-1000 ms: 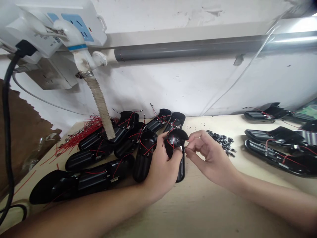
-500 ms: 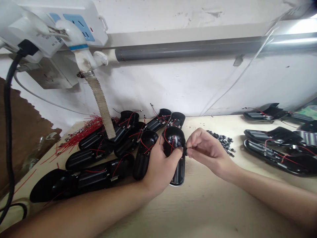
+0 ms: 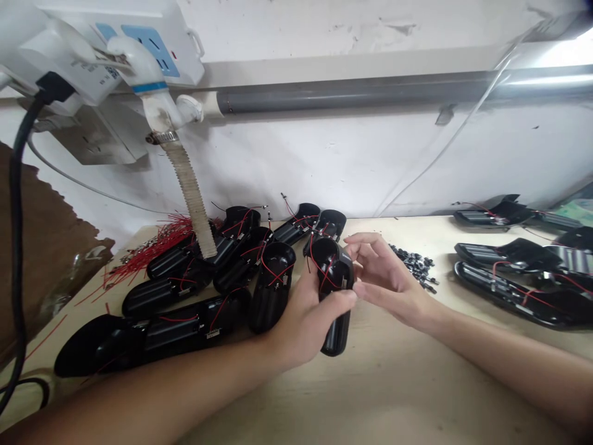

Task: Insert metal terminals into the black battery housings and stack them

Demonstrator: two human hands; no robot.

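Observation:
My left hand [image 3: 308, 315] is wrapped round a black plastic housing [image 3: 340, 337], with its thumb across the right side. The housing is tilted, its rounded hollow end up, and thin red wires cross inside it. At its right edge is my right hand [image 3: 386, 278], thumb tip against the side and fingers curled partly behind the shell. Whether a small part sits under those fingertips is hidden. Beside my left hand lies another black housing [image 3: 271, 303] with crossed red wires. To the right of my right hand is a pile of small black parts [image 3: 417, 269].
More wired black housings [image 3: 171, 327] lie at left, near a heap of red wires [image 3: 173, 238]. Others [image 3: 514, 293] lie at right. A ribbed hose [image 3: 188, 185] hangs down over the left group. A grey pipe [image 3: 361, 96] runs along the wall behind the table [image 3: 393, 383].
The held housing has turned and tilted, showing more of its right outer side. My right hand has gone from pinching a small dark part at its edge to fingers partly behind the shell.

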